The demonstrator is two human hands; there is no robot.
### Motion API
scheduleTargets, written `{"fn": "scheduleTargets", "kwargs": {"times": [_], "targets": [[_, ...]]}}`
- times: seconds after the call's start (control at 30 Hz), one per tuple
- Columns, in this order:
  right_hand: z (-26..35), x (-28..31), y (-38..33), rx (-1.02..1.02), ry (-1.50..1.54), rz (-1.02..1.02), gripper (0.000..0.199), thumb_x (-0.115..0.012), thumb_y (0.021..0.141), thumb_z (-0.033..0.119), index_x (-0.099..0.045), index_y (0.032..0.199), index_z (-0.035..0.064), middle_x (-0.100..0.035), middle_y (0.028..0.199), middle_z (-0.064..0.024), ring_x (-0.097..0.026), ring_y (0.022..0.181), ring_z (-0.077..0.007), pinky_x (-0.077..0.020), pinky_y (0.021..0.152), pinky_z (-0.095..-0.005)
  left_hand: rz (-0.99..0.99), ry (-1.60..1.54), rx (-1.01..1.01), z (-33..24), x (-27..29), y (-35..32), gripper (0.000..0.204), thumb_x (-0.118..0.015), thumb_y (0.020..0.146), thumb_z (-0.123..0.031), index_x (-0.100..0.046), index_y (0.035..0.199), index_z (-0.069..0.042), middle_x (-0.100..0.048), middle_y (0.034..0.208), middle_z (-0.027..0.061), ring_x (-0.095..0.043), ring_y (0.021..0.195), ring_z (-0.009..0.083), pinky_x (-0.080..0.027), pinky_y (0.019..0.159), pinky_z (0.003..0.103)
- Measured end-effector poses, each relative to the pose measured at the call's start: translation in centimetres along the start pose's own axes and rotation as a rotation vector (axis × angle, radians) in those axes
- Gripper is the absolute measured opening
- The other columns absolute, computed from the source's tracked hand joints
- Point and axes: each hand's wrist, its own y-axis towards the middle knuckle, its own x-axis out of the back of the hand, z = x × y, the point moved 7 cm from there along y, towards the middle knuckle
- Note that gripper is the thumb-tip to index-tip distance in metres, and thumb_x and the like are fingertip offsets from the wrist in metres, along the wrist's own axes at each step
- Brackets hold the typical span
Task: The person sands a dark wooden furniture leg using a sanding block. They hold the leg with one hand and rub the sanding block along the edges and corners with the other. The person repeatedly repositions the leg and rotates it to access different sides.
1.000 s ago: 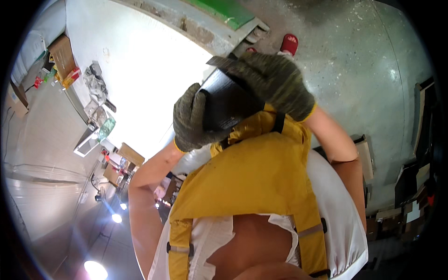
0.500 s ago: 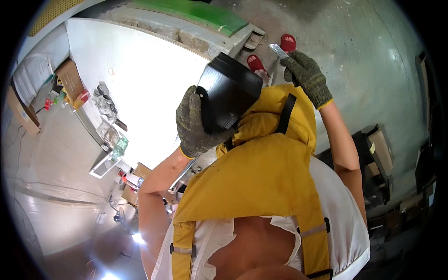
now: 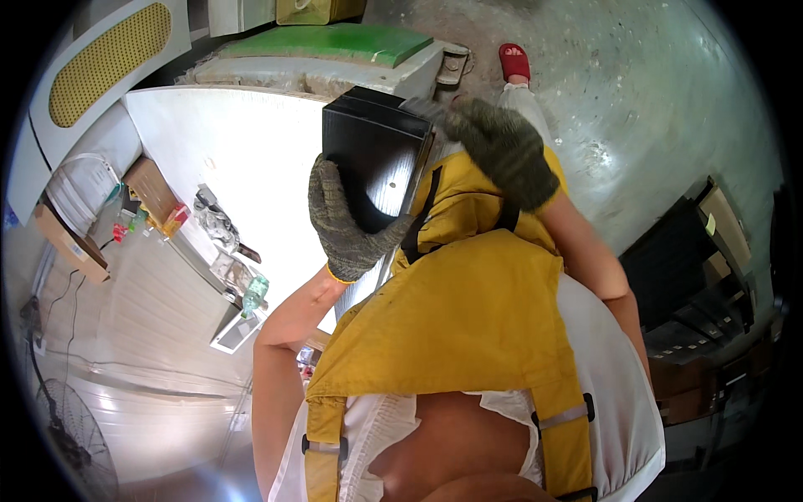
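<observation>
A glossy black box-shaped piece [image 3: 381, 146] is tilted over the near right part of the white tabletop. My left hand [image 3: 347, 222], in a dark knitted glove, grips its near end with the thumb and fingers spread around the sides. My right hand [image 3: 502, 155], in a matching glove, is closed at the right of the piece. From its fingers a thin, flat metal blade [image 3: 425, 109] points left to the far right edge of the black piece. Motion blurs the blade; whether it touches the edge I cannot tell.
The white tabletop [image 3: 226, 151] spreads to the left, with crumpled grey material [image 3: 216, 219] and a green plastic bottle [image 3: 255, 293] at its left side. Beyond it lies a green-topped surface [image 3: 335, 43]. Stacked dark panels [image 3: 686, 276] stand on the floor at right. A fan [image 3: 71, 435] is at lower left.
My right hand has swung left and inward, bringing the blade to the black piece. The black piece has turned more upright in my left hand. The whole view has shifted slightly.
</observation>
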Motion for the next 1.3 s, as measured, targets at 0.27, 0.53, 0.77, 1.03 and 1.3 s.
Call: {"fn": "scheduleTargets", "kwargs": {"times": [0.27,0.53,0.77,1.03,1.3], "targets": [[1.2,1.9,-1.4,0.024,0.158,-0.182,0.037,-0.059,0.081,0.002,-0.064,0.117,0.0104,-0.064,0.117,-0.0086,-0.064,0.101,-0.0222,-0.0532,0.082,-0.0336,0.026,0.022,0.036,0.2,0.0,-0.5,0.113,-0.086,0.06,-0.041,-0.027,0.145,0.004,-0.035,0.145,0.0255,-0.038,0.129,0.0431,-0.03,0.107,0.049],[-2.5,-2.4,-0.8,-0.066,-0.212,-0.018,0.039,-0.062,0.08,0.006,-0.063,0.119,0.0098,-0.062,0.119,-0.0099,-0.063,0.098,-0.0297,-0.0505,0.087,-0.0371,0.006,-0.024,0.007,0.3,-0.3,-0.6,0.113,-0.087,0.06,-0.039,-0.027,0.146,0.002,-0.033,0.147,0.0234,-0.033,0.133,0.0408,-0.027,0.109,0.047],[-0.9,-2.2,-3.6,-0.11,0.124,-0.223,0.047,-0.062,0.081,0.014,-0.055,0.128,0.0144,-0.058,0.125,-0.012,-0.059,0.108,-0.0299,-0.0506,0.083,-0.0418,0.002,0.012,0.05,0.8,-0.5,-0.7,0.113,-0.087,0.059,-0.038,-0.028,0.146,0.002,-0.034,0.146,0.0233,-0.032,0.134,0.0403,-0.027,0.11,0.046],[6.4,-0.8,-2.6,0.032,0.095,-0.457,0.038,-0.065,0.078,0.011,-0.062,0.116,0.0093,-0.061,0.116,-0.0113,-0.062,0.1,-0.0291,-0.0515,0.081,-0.0393,0.016,-0.026,0.012,0.4,-0.1,-0.8,0.113,-0.088,0.059,-0.036,-0.027,0.146,0.003,-0.034,0.146,0.0237,-0.032,0.134,0.0391,-0.027,0.11,0.045],[5.5,-2.2,-2.8,-0.105,0.24,-0.454,0.031,-0.059,0.086,0.012,-0.061,0.116,0.0032,-0.062,0.117,-0.0148,-0.064,0.097,-0.0294,-0.0528,0.078,-0.0381,0.006,0.017,-0.014,0.2,-0.2,-0.8,0.112,-0.086,0.06,-0.038,-0.026,0.146,0.002,-0.035,0.143,0.0256,-0.038,0.128,0.043,-0.033,0.106,0.049]]}}
